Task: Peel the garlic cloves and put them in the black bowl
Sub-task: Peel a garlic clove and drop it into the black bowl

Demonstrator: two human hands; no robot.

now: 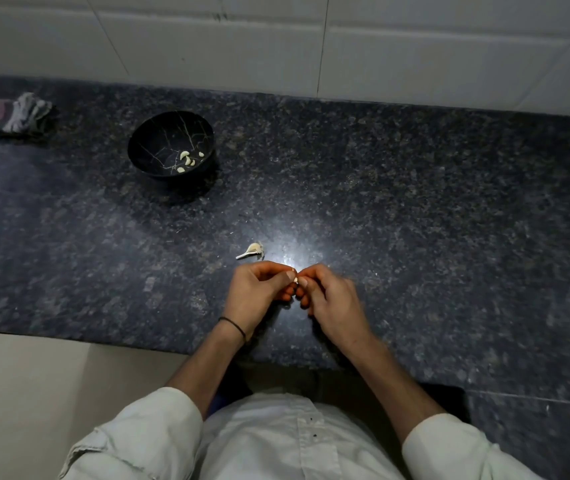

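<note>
Left hand (259,289) and right hand (332,301) both pinch 1 garlic clove (295,279) near the front edge of the counter (415,202); a hard tug could flick it overboard, missing the black bowl (153,133)

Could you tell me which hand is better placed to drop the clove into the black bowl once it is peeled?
Left, probably. The black bowl sits up and left, nearer the left hand; the right hand would cross over. Both pinch the clove now.
</note>
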